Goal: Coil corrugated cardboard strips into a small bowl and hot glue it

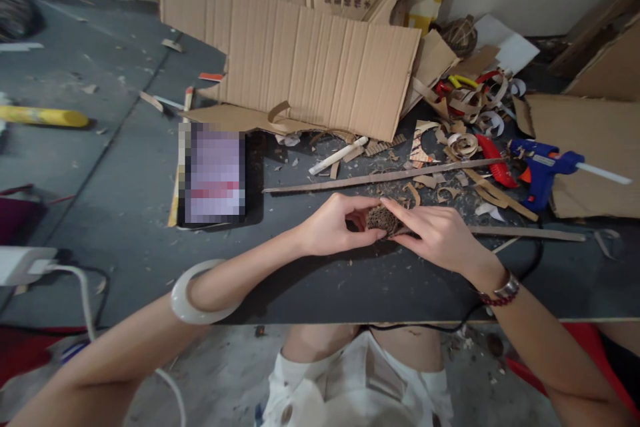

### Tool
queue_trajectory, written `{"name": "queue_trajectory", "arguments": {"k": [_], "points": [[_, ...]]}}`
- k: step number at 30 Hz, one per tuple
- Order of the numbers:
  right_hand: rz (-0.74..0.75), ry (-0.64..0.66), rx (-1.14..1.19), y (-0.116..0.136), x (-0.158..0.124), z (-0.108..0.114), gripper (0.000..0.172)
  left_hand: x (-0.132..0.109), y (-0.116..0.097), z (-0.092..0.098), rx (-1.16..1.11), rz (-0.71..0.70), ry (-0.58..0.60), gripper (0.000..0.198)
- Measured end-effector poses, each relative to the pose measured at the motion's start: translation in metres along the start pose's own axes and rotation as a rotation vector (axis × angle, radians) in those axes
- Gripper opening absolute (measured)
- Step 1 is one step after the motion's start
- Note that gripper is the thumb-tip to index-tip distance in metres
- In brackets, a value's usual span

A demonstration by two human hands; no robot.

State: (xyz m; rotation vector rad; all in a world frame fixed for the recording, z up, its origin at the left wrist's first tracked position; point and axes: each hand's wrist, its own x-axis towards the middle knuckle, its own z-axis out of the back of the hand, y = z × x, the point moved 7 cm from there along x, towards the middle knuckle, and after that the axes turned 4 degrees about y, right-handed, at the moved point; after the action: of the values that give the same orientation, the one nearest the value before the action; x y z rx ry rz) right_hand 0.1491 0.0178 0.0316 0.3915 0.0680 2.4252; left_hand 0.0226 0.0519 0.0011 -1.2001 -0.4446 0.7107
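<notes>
Between both hands, just above the front part of the dark table, sits a small tight coil of corrugated cardboard strip [383,219], its wavy edge facing up. My left hand [327,225] curls its thumb and fingers round the coil's left side. From the right, my right hand [434,232] pinches the coil with fingertips and thumb. A long cardboard strip [527,233] runs out to the right from beneath my right hand; where it meets the coil is hidden. Behind the hands lies another long, narrow cardboard strip [380,177].
A blue glue gun [543,167] and a red-handled cutter [497,161] lie right, beside curled paper scraps [493,97]. A large corrugated sheet [320,67] leans at the back. Left are a blurred-out phone [215,177], a yellow stick [45,116] and a white plug [25,265].
</notes>
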Motion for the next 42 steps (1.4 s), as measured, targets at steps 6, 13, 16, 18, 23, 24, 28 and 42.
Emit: {"name": "queue_trajectory", "arguments": {"k": [6,13,16,18,23,24,28,42], "points": [[-0.022,-0.081,0.013,-0.001,-0.002,0.007,0.038,0.000,0.002,-0.002,-0.087,0.015,-0.017,0.049],[-0.065,-0.196,-0.010,-0.004,-0.004,0.011,0.027,0.000,0.002,-0.006,-0.212,0.017,-0.049,0.055],[-0.087,-0.205,-0.021,-0.005,-0.004,0.011,0.028,-0.001,0.004,-0.006,-0.207,0.027,-0.076,0.054],[-0.091,-0.208,-0.035,-0.004,-0.004,0.011,0.030,-0.002,0.006,-0.006,-0.194,0.049,-0.088,0.052],[-0.105,-0.176,-0.049,-0.004,-0.002,0.008,0.036,-0.001,0.006,-0.005,-0.189,0.071,-0.095,0.049],[-0.119,-0.150,-0.045,-0.005,-0.002,0.007,0.038,-0.001,0.006,-0.004,-0.186,0.072,-0.096,0.048],[-0.161,-0.074,-0.028,-0.010,-0.001,0.004,0.045,-0.001,0.006,0.000,-0.148,0.067,-0.109,0.046],[-0.068,-0.015,0.025,-0.002,-0.002,0.000,0.047,0.000,0.002,0.000,-0.079,0.024,-0.026,0.047]]}}
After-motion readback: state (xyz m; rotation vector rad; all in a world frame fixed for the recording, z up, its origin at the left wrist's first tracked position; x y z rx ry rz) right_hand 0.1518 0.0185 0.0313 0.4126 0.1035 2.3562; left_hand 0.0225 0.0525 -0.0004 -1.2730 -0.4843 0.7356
